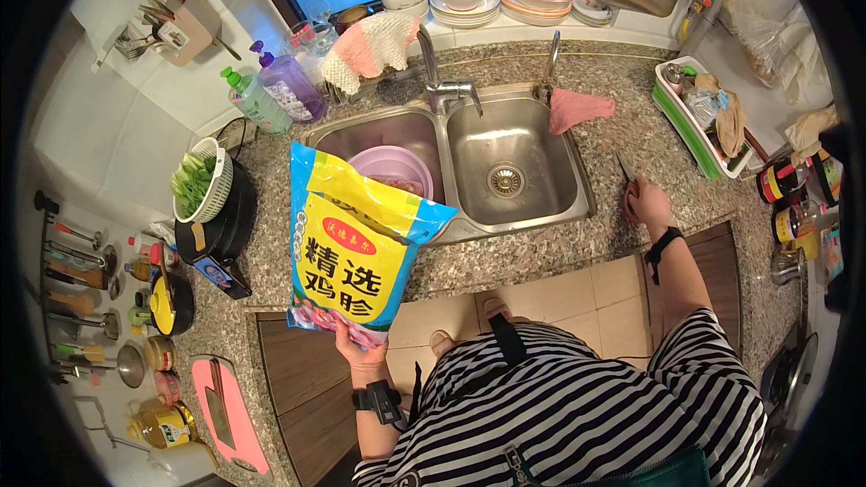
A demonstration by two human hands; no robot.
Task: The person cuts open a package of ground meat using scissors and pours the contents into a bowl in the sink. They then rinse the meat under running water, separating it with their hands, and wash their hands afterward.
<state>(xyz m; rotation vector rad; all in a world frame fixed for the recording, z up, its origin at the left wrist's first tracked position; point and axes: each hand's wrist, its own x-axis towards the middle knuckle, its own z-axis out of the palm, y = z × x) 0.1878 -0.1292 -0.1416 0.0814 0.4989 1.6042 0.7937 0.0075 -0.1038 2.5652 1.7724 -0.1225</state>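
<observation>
My left hand [363, 349] grips the bottom edge of a yellow and blue plastic food packet [348, 243], which stands upright in front of the left sink basin. The packet bears large printed writing and a picture of meat. Its top flap looks loose and folds toward me. Over the counter right of the sink, my right hand [651, 203] is closed around the reddish handles of a pair of scissors [629, 199]. The scissor blades point away from me. Behind the packet, a pink plastic basin [392, 159] sits in the left sink bowl, with something partly hidden inside.
A steel double sink [514, 149] with a faucet [440, 81] lies ahead. Left are a white colander [210, 182] of greens, a phone [222, 276] and a pink cutting board [226, 412] with a cleaver. At right stand a storage tray [703, 118] and several bottles.
</observation>
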